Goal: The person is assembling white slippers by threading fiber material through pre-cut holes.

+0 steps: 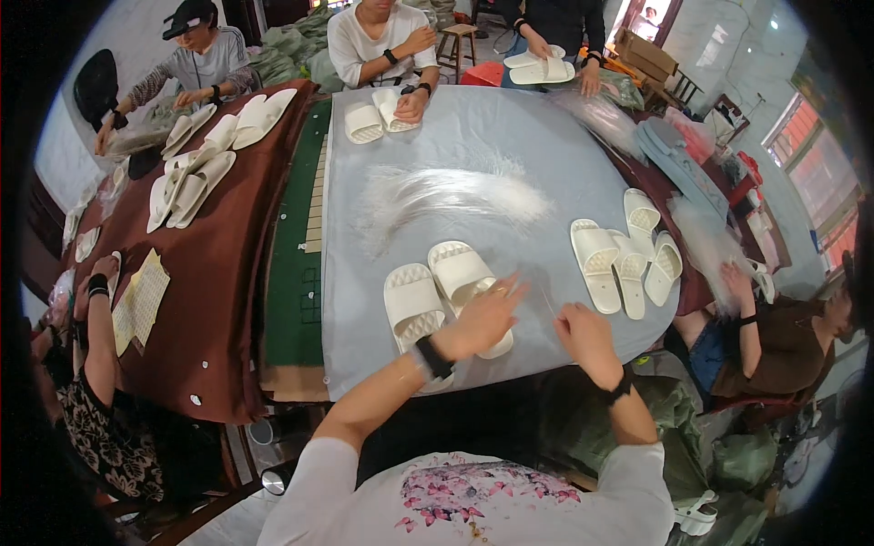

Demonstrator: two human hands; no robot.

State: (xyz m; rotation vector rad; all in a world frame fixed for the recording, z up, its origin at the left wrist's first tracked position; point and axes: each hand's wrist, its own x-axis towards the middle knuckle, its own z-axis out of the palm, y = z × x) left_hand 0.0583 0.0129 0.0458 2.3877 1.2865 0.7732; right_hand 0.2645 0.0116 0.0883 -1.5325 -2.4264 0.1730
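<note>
A pair of white slippers lies in front of me on the grey-covered table: the left slipper (414,305) and the right slipper (460,268), both with quilted soles. My left hand (482,318) is over the right slipper, fingers stretched out and apart, partly covering it. To its right, my right hand (587,341) is closed in a pinch at a clear plastic bag (548,302), which shows only as a thin shiny edge between my hands. Beyond the slippers a spread pile of clear plastic bags (446,196) covers the table's middle.
More white slippers (596,264) lie at the table's right edge, and another pair (364,123) at the far left corner. A brown-covered table (209,300) with slippers and yellow paper sheets (141,300) stands left. Co-workers sit or stand around; one person (537,50) holds slippers at the far side.
</note>
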